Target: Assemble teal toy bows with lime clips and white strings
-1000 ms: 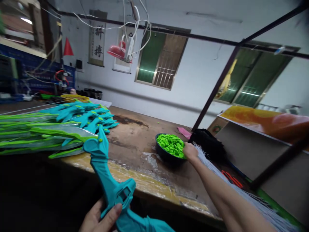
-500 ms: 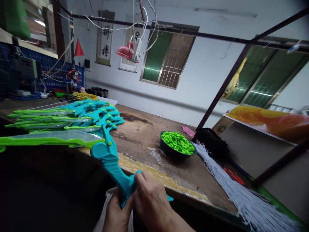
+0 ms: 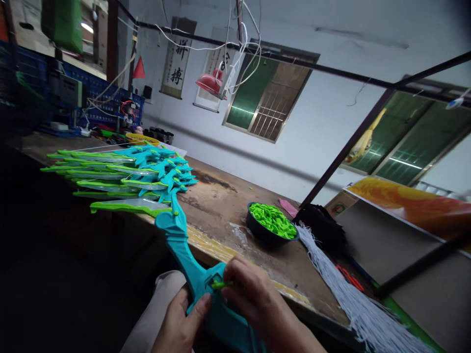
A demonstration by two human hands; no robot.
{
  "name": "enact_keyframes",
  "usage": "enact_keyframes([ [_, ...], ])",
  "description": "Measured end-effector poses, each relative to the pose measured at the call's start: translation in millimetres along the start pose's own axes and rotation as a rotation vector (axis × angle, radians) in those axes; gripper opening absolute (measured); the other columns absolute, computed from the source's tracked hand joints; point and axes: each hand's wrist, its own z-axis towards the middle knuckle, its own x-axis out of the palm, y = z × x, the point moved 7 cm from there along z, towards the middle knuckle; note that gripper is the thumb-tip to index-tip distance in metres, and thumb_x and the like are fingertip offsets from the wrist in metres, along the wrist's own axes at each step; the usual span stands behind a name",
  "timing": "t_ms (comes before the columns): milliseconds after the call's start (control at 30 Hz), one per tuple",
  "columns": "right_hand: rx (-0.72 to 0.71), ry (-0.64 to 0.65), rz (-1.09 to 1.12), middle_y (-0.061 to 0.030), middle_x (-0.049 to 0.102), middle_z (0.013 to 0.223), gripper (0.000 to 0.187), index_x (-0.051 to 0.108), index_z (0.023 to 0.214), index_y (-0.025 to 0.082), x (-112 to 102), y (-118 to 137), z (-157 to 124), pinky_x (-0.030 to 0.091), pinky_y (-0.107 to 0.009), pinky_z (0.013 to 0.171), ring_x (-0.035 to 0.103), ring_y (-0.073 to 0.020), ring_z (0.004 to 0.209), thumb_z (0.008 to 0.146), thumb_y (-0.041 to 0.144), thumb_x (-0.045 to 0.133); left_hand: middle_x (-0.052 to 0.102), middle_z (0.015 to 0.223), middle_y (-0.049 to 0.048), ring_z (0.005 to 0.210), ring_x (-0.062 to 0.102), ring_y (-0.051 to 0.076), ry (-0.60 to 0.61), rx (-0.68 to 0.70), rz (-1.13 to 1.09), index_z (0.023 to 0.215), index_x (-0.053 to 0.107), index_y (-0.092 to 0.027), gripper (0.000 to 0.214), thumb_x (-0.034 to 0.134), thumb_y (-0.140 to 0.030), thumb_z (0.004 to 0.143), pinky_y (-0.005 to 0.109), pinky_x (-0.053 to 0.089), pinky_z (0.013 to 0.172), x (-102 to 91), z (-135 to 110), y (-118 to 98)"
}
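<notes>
A teal plastic toy sword with a green-edged clear blade runs from my lap up over the table's front edge. My left hand grips its teal handle from below, thumb on top. My right hand pinches a small bright green plastic piece against a slot in the handle. A dark bowl heaped with more green pieces stands on the wooden table, beyond my right hand.
Several matching teal and green swords lie fanned out at the table's left. A bundle of pale cords and red scissors lie at the right, near a black heap. A slanted black frame bar rises behind.
My right hand left the bowl, came back to the sword handle, and now presses a green piece into it. The view swung right; the sword sits higher in my lap.
</notes>
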Motion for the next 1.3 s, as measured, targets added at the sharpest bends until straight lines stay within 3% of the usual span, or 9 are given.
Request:
enact_keyframes([
  [67, -0.016, -0.013, 0.058, 0.001, 0.06, 0.08, 0.005, 0.066, 0.092, 0.021, -6.7, 7.8, -3.3, 0.041, -0.022, 0.064, 0.057, -0.0128, 0.07, 0.095, 0.018, 0.063, 0.079, 0.098, 0.0146, 0.102, 0.072, 0.038, 0.011, 0.001, -0.006, 0.111, 0.075, -0.016, 0.063, 0.08, -0.063, 0.071, 0.044, 0.057, 0.089, -1.3, -4.7, -5.0],
  [167, -0.026, 0.006, 0.141, -0.0021, 0.064, 0.084, 0.016, 0.074, 0.101, 0.022, -9.9, 18.1, -7.0, 0.045, -0.021, 0.062, 0.061, -0.0128, 0.07, 0.101, 0.03, 0.06, 0.079, 0.1, 0.0138, 0.103, 0.071, 0.037, 0.064, -0.013, 0.014, 0.111, 0.073, -0.016, 0.057, 0.079, -0.06, 0.075, 0.045, 0.054, 0.095, -0.9, -9.6, -10.0],
  [267, -0.048, -0.027, 0.112, -0.005, 0.064, 0.086, 0.023, 0.078, 0.097, 0.021, -11.9, 26.5, -8.2, 0.046, -0.021, 0.064, 0.062, -0.0138, 0.073, 0.1, 0.037, 0.062, 0.078, 0.105, 0.0135, 0.108, 0.069, 0.038, 0.145, -0.035, 0.055, 0.115, 0.071, -0.016, 0.055, 0.073, -0.059, 0.081, 0.046, 0.052, 0.099, 3.4, -12.9, -12.0],
  [433, -0.102, -0.102, 0.038, -0.0009, 0.064, 0.078, 0.01, 0.074, 0.098, 0.02, -15.2, 33.0, -9.0, 0.044, -0.02, 0.061, 0.06, -0.0119, 0.067, 0.097, 0.028, 0.067, 0.067, 0.135, 0.0148, 0.13, 0.056, 0.037, 0.262, -0.002, 0.069, 0.133, 0.059, -0.016, 0.06, 0.068, -0.055, 0.088, 0.047, 0.044, 0.11, 11.3, -14.3, -17.5],
  [667, -0.111, -0.181, 0.053, 0.0017, 0.064, 0.077, 0.004, 0.07, 0.089, 0.02, -15.2, 29.8, -13.4, 0.042, -0.02, 0.06, 0.059, -0.011, 0.065, 0.092, 0.018, 0.071, 0.069, 0.134, 0.0124, 0.135, 0.054, 0.034, 0.34, 0.024, 0.078, 0.137, 0.058, -0.017, 0.055, 0.065, -0.049, 0.093, 0.045, 0.043, 0.114, 15.3, -16.1, -30.8],
  [833, -0.089, -0.196, 0.063, -0.0003, 0.063, 0.081, 0.003, 0.072, 0.093, 0.021, -13.3, 30.5, -15.2, 0.044, -0.022, 0.061, 0.061, -0.0125, 0.068, 0.094, 0.022, 0.069, 0.067, 0.139, 0.0099, 0.134, 0.054, 0.034, 0.358, 0.051, 0.103, 0.134, 0.063, -0.019, 0.054, 0.066, -0.051, 0.091, 0.042, 0.047, 0.111, 13.5, -15.4, -39.6],
  [1133, -0.06, -0.155, 0.022, -0.0003, 0.061, 0.082, 0.005, 0.071, 0.094, 0.022, -6.5, 25.7, -12.7, 0.047, -0.022, 0.063, 0.061, -0.0127, 0.07, 0.097, 0.023, 0.067, 0.062, 0.144, 0.0105, 0.137, 0.051, 0.034, 0.307, 0.013, 0.174, 0.138, 0.059, -0.019, 0.062, 0.067, -0.056, 0.089, 0.039, 0.049, 0.11, 3.4, -11.8, -30.6],
  [1233, -0.057, -0.188, -0.018, -0.0036, 0.06, 0.097, 0.008, 0.07, 0.097, 0.023, -1.6, 24.1, -14.8, 0.052, -0.025, 0.071, 0.065, -0.0148, 0.081, 0.098, 0.021, 0.063, 0.063, 0.144, 0.009, 0.137, 0.052, 0.033, 0.308, 0.046, 0.158, 0.137, 0.06, -0.021, 0.059, 0.067, -0.054, 0.089, 0.037, 0.049, 0.109, 7.2, -13.9, -37.6],
  [1300, -0.03, -0.238, -0.06, -0.0078, 0.057, 0.12, 0.009, 0.069, 0.101, 0.024, -2.3, 21.0, -16.4, 0.053, -0.03, 0.084, 0.065, -0.0203, 0.102, 0.094, 0.02, 0.066, 0.063, 0.144, 0.0081, 0.138, 0.052, 0.032, 0.317, 0.095, 0.152, 0.137, 0.06, -0.022, 0.056, 0.068, -0.05, 0.09, 0.036, 0.048, 0.11, 10.0, -15.2, -43.9],
])
